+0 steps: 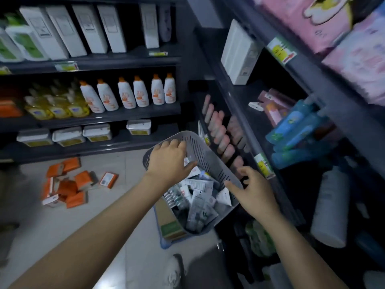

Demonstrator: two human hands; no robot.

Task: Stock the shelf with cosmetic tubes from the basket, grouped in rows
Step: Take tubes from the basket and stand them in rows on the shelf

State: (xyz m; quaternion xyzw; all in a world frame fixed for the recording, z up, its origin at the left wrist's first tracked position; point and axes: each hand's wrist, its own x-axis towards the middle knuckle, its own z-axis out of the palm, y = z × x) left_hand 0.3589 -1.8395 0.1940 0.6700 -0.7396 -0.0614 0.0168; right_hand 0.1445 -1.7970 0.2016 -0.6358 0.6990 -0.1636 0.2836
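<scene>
While the basket (210, 161) sits beside the shelf (239, 113), the left hand (168, 161) curls over the heaped tubes (200, 197) inside, hold unclear; the right hand (253, 190) rests spread-fingered on its rim. The tubes look light, soft and slick, best pinched mid-body.

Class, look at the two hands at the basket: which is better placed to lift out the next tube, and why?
Left, probably. The left hand reaches into the basket right over the tubes, while the right hand only rests on its rim.
</scene>
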